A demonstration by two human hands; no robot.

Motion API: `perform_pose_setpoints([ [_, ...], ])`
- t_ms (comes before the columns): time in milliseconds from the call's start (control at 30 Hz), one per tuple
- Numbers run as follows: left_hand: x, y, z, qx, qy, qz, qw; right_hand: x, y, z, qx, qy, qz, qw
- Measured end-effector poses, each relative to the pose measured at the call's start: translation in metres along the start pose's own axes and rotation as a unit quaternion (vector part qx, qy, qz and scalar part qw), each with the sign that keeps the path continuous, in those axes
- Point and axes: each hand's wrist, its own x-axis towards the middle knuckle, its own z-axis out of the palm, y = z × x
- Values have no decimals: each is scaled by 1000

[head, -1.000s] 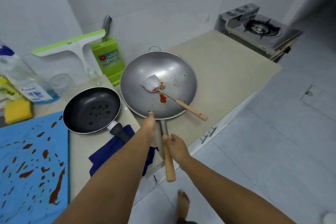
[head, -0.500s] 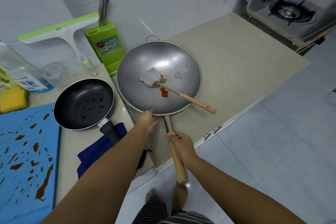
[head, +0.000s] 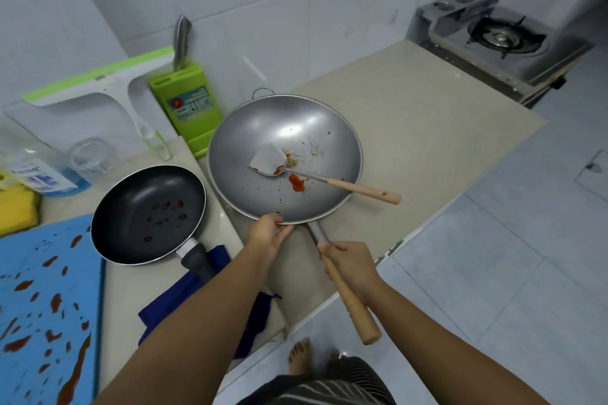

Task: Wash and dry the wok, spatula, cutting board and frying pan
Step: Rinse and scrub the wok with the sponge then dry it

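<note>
A large steel wok (head: 263, 128) smeared with red sauce sits on the beige counter (head: 411, 128). A metal spatula with a wooden handle (head: 362, 189) lies inside it, its handle over the right rim. My left hand (head: 268, 235) holds the wok's near rim. My right hand (head: 352, 268) grips the wok's long wooden handle. To the left sits a black frying pan (head: 148, 207) with dark specks. A blue cutting board (head: 39, 299) spattered with red sauce lies at the far left.
A dark blue cloth (head: 200, 299) lies under the pan's handle. A green knife block (head: 187, 112), a squeegee (head: 95, 102), a glass (head: 92, 156), a detergent bottle (head: 39, 171) and a yellow sponge (head: 16, 212) stand at the back left. A gas stove (head: 493, 39) is at the far right.
My left hand has closed onto the wok's near rim. The right hand stays on the handle; the view has shifted slightly.
</note>
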Motion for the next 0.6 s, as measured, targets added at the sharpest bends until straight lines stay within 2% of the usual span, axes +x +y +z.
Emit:
perform_pose_setpoints([
  [333,-53,2,31,-29,-101,11,994,-69,-39,-38,23,53,-40,998],
  [600,-153,0,14,-76,-146,103,981,-167,-59,-54,54,20,-79,995],
])
